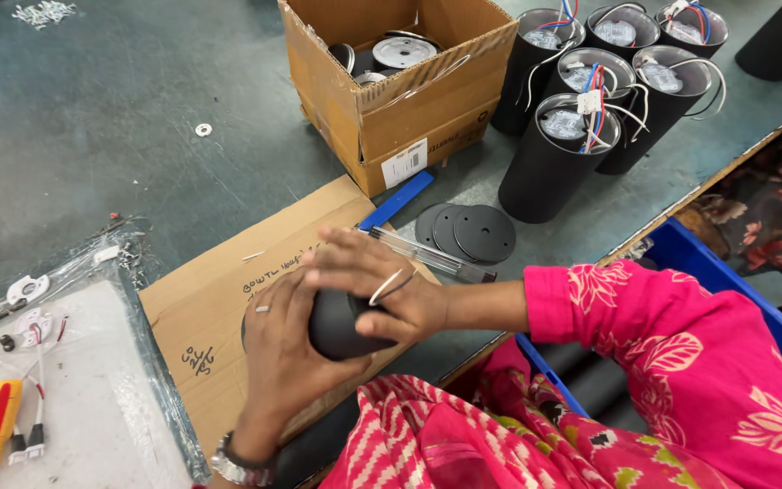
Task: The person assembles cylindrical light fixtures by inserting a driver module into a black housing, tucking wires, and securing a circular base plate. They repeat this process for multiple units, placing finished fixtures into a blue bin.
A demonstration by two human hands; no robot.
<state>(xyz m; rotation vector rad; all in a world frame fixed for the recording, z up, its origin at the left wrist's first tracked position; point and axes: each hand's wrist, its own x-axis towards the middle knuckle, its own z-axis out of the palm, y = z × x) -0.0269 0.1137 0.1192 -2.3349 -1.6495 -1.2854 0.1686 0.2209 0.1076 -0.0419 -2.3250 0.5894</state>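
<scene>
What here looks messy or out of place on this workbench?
Little stands out. A lone white washer lies by itself on the bare bench, apart from the scatter of small white parts at the far edge. Loose wires spill over the rims of the black cylinders.

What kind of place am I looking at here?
Most likely a small lighting assembly workshop. Black cylindrical housings with loose wires stand grouped on the bench, a cardboard box holds more parts, and both hands, left and right, grip another black housing.
</scene>
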